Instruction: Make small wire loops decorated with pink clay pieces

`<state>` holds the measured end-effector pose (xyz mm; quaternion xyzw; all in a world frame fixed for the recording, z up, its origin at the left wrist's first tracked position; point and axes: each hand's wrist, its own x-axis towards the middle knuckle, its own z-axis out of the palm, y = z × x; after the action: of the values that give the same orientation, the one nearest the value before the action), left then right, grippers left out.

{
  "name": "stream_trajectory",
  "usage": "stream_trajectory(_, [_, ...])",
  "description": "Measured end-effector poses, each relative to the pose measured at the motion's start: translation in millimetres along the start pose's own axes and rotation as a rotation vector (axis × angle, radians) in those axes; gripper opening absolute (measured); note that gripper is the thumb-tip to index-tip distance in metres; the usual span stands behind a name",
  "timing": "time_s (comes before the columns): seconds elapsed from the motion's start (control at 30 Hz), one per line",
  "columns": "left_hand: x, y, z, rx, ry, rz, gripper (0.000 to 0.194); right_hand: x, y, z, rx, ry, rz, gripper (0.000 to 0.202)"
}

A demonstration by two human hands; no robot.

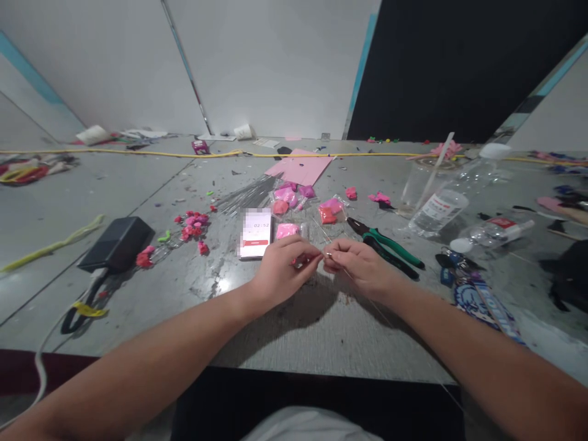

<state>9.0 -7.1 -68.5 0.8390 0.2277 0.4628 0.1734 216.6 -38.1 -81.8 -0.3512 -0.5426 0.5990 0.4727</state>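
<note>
My left hand [285, 269] and my right hand [357, 267] meet fingertip to fingertip, just above the table. Thumb and forefinger of the left are pinched together; the tiny thing between them is too small to make out. A bit of red material [301, 261] shows under its fingers. A thin wire [379, 312] runs from the pinched right fingers toward the table's front edge. Beyond the hands lie bags of pink and red clay [285, 196] and a bundle of thin grey wires [248, 195]. Green-handled pliers [386, 245] rest beside my right hand.
A phone [255, 234] showing a timer stands left of my hands. Farther left are small pink and red flowers [195, 223] and a black power adapter [117, 244]. On the right are a plastic bottle [443, 208], a lying bottle [493, 233] and keychains [480, 300]. A yellow cord [160, 152] crosses the back.
</note>
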Motion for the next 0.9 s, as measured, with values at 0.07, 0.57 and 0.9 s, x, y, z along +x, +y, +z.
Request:
stream_trajectory(0.07, [-1.5,-1.4,1.6,0.014,0.018,0.027,0.007,-1.5,-2.6,2.7,-0.033,-0.002,-0.001,0.022])
stream_trajectory(0.57, [-7.2,-2.7,5.1,0.079,0.025,0.090,0.010,-3.2,-9.9,5.6,-0.138,-0.018,0.001,0.023])
stream_trajectory(0.9, [-8.2,4.0,11.0,-0.057,-0.012,-0.056,0.012,-5.4,-5.9,6.0,-0.162,-0.017,-0.060,0.027])
